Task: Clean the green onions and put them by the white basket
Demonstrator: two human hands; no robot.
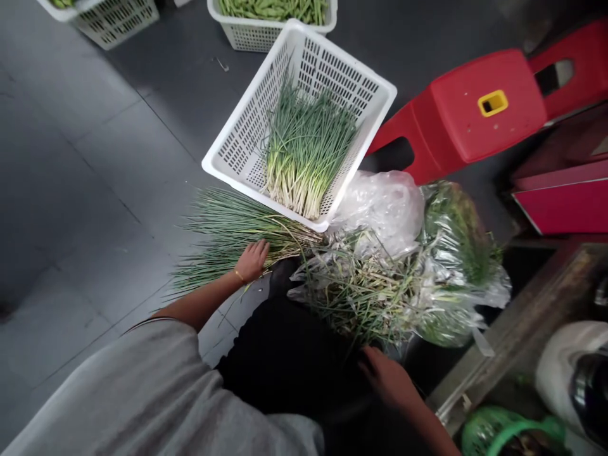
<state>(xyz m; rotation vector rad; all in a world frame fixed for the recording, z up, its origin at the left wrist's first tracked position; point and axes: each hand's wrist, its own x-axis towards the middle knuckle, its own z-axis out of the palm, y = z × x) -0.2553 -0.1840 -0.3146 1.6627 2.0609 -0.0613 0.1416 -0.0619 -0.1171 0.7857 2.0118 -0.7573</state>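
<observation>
My left hand [253,260] lies on a pile of long green scallions [228,221] on the floor, its fingers stretched over the stalks near their root ends. My right hand [382,370] is low beside my dark-clothed leg, close to a heap of loose scallion trimmings [375,291]; its fingertips are hidden in shadow. Ahead of me, a white perforated basket [232,142] holds a bunch of scallions [308,152], pale root ends toward me. The trimmings lie on and around clear plastic.
A clear plastic bag [380,206] and a bag of greens [456,234] lie right of the basket. Beyond stands a red stool [489,82]. Another basket [247,35] holds green pods at the back. A green basket [498,424] sits at lower right.
</observation>
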